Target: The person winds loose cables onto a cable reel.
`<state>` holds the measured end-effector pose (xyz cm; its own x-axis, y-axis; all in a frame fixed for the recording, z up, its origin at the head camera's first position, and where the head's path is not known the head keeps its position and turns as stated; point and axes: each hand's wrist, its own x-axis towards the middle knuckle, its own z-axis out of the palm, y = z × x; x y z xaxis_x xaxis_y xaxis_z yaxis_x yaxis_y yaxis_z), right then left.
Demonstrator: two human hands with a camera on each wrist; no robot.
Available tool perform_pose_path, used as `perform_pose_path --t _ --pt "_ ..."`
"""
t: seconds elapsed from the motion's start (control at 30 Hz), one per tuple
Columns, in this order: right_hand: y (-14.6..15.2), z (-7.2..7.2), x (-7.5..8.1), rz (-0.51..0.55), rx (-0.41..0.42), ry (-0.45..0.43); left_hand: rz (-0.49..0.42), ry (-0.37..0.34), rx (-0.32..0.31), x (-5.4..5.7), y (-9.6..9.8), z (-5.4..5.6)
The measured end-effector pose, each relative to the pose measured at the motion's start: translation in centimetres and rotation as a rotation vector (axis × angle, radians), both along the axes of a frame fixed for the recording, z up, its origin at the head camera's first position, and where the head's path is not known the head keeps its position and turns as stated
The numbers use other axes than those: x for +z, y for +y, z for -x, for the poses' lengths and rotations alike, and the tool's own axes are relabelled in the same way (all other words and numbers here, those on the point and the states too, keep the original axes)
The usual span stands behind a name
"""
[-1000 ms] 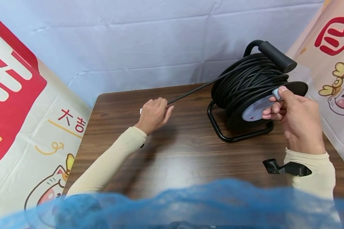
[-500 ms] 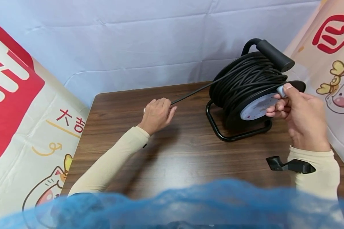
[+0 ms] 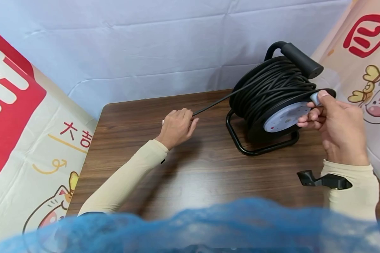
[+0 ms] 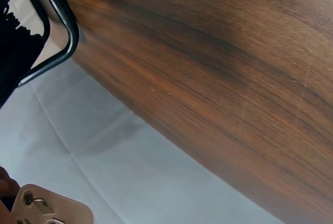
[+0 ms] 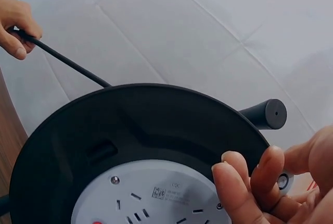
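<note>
A black cable reel (image 3: pixel 273 89) stands on its tubular frame at the right of the table, wound with many turns of black cable. From it a taut length of cable (image 3: pixel 213 104) runs left to my left hand (image 3: pixel 177 127), which grips it near the end. A pale plug (image 4: pixel 60 204) with metal prongs sticks out of that hand in the left wrist view, partly cut off. My right hand (image 3: pixel 345 128) pinches the small grey crank knob (image 3: pixel 315 99) near the rim of the reel's side. The fingers (image 5: pixel 234 190) hide part of the pale socket panel (image 5: pixel 140 185).
The reel's carrying handle (image 3: pixel 301 60) juts up at the back right. A wood-grain table (image 3: pixel 209 179) lies below, with a pale cloth (image 3: pixel 164 45) hanging behind and printed cloths at both sides. Blue translucent material (image 3: pixel 209 228) covers the bottom of the head view.
My left hand has moved right, closer to the reel, with the cable. My right hand has carried the knob a little to the right along the rim. The head view has shifted slightly.
</note>
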<state>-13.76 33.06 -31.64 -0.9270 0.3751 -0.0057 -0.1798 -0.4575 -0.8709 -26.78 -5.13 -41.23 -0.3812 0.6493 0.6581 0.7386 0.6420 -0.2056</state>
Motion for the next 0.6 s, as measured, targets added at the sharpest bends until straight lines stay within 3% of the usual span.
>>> perform_pose_path --t 0.6 --pt "1.0 0.2 -0.4 -0.025 -0.021 -0.03 -0.033 0.015 -0.009 0.5 1.4 0.3"
